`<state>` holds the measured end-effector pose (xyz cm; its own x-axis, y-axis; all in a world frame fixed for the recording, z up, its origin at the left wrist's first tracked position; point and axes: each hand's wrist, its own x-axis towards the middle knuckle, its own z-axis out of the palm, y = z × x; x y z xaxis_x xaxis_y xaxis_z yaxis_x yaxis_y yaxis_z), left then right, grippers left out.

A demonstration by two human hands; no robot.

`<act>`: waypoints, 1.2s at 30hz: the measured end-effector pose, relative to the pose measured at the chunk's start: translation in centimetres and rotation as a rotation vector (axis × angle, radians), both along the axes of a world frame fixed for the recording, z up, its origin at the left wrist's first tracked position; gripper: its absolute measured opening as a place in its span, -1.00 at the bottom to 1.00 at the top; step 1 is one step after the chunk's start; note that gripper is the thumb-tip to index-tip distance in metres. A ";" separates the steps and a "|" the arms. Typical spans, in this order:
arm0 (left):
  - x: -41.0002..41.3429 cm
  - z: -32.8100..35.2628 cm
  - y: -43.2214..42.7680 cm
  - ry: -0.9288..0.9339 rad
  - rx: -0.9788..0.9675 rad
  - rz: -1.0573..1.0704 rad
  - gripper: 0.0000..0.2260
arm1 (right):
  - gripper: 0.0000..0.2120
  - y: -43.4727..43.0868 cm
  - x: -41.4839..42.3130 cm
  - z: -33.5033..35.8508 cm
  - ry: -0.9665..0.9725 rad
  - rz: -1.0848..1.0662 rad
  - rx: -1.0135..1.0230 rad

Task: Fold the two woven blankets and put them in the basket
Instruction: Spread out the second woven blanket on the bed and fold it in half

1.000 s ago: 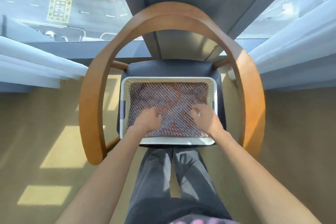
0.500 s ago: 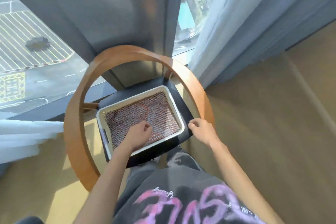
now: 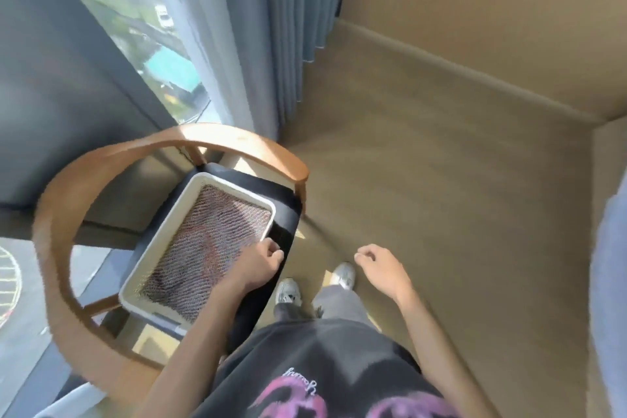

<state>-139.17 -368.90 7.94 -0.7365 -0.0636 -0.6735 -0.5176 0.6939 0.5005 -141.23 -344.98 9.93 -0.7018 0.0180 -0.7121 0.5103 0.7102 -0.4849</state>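
Room: tan carpet floor [image 3: 441,214], a window [image 3: 142,27] and blue curtains [image 3: 271,27] behind the chair [image 3: 57,214], with a street showing far below through the glass.
Chair: curved wooden back, dark seat [image 3: 285,210]; it stands at the person's left.
Basket [image 3: 160,237]: white, rectangular, sitting on the chair seat inside the curve of the back.
Blanket [image 3: 210,248]: folded flat in the basket, grey and red weave, filling it from rim to rim. Only the top layer shows; whether a second lies beneath cannot be told.
Left hand [image 3: 259,263]: over the basket corner nearest the chair's front edge, fingers [image 3: 273,249] curled at the rim. Motion blur hides whether they grasp the rim, the blanket or nothing.
Right hand [image 3: 383,265]: clear of the chair, in the air over the carpet to its right, fingers loosely curled and holding nothing.
Person: standing at the chair's front, in a dark shirt [image 3: 322,349] with pink print, grey trousers [image 3: 339,305] and white shoes [image 3: 288,292] on the carpet just beside the seat.
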 end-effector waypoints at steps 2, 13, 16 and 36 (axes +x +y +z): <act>-0.4 0.2 2.2 -0.031 -0.020 -0.096 -0.77 | -0.91 2.6 2.4 -0.4 0.012 -0.118 0.012; 0.4 2.1 20.6 0.008 -0.063 -0.706 -0.82 | -0.75 17.5 18.7 0.7 -0.015 -0.602 0.008; 3.8 2.4 27.4 0.021 -0.035 -0.833 -0.78 | -0.80 21.8 24.4 0.8 0.003 -0.717 0.021; 24.6 1.2 63.1 -0.020 -0.091 -1.515 -0.79 | -0.82 43.8 53.5 -1.0 0.044 -1.496 -0.019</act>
<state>-114.62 -305.79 9.12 -0.1345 0.6810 -0.7198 0.6846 0.5891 0.4294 -87.76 -301.16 8.89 -0.0636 0.7115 -0.6998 0.7255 -0.4486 -0.5220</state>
